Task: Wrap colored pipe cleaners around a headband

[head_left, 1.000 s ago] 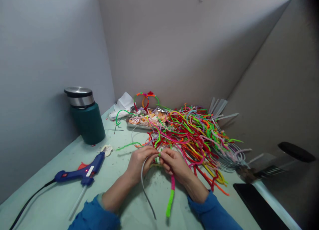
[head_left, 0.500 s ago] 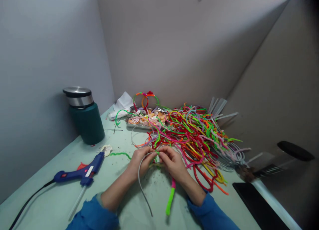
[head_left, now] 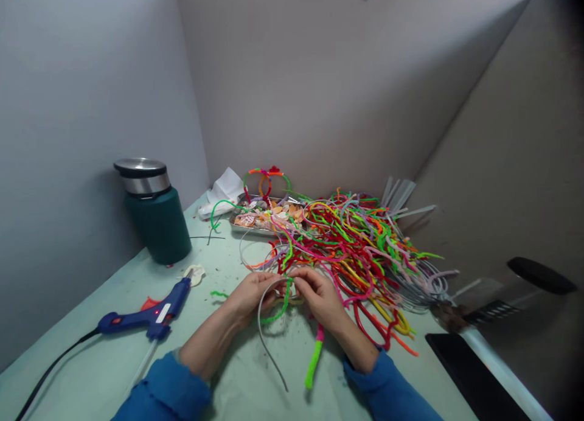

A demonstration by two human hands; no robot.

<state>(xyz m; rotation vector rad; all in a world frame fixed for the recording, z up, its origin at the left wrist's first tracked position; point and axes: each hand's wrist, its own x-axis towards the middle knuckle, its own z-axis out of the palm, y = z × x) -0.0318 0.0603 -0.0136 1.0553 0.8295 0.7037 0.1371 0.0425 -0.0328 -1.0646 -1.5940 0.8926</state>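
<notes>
Two bare hands are meeting over the pale table (head_left: pixel 237 396), fingertips nearly touching. The left hand (head_left: pixel 250 296) is pinching a grey wire (head_left: pixel 259 314), which is arching over its fingers and running down toward the near edge. The right hand (head_left: pixel 322 299) is closing thumb and forefinger on a green fuzzy strand (head_left: pixel 286 300) where it is crossing the wire; the strand is hanging below the fingertips and curving toward the left hand. Exact finger contacts are too small to tell. Beneath the right hand, a pink-and-green fuzzy length (head_left: pixel 313 366) is projecting toward the viewer. Beyond the hands, a tangled heap of coloured strands (head_left: pixel 356 244) is spreading rightward from a metal tray (head_left: pixel 255 229) of small pieces. At left, a blue glue gun (head_left: pixel 157 317) is lying near a green bottle (head_left: pixel 159 226), which is standing upright.
</notes>
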